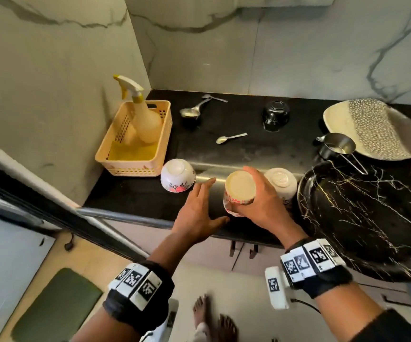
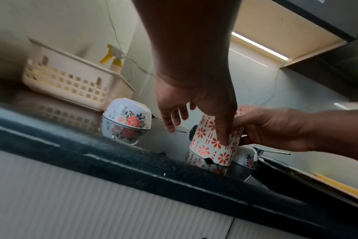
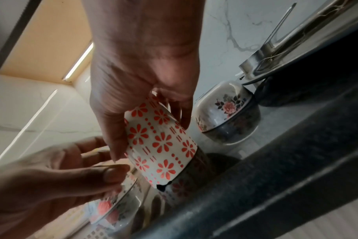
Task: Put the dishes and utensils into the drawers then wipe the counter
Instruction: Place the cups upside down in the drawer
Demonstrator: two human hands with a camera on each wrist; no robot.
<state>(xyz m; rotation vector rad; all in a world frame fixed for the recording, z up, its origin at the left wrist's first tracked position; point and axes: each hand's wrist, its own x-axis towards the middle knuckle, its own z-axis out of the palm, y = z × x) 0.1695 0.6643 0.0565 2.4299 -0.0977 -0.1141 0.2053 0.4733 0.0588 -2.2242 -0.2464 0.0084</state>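
Note:
An upside-down white cup with red flowers (image 1: 239,191) (image 2: 213,145) (image 3: 159,142) is near the counter's front edge, tilted, its rim at or just above the black counter (image 1: 236,119). My right hand (image 1: 258,196) (image 3: 141,90) grips it from the right and above. My left hand (image 1: 204,206) (image 2: 186,116) is open just left of the cup, thumb close to its lower rim, holding nothing. Upside-down floral bowls sit on either side, one left (image 1: 177,175) (image 2: 129,116) and one right (image 1: 282,181) (image 3: 225,110).
Farther back lie a ladle (image 1: 191,111), a small spoon (image 1: 230,138) and a black bowl (image 1: 275,114). A black marbled plate (image 1: 362,218), a steel measuring cup (image 1: 337,144) and a speckled platter (image 1: 372,129) crowd the right. A basket (image 1: 115,159) with a spray bottle (image 1: 145,119) stands left.

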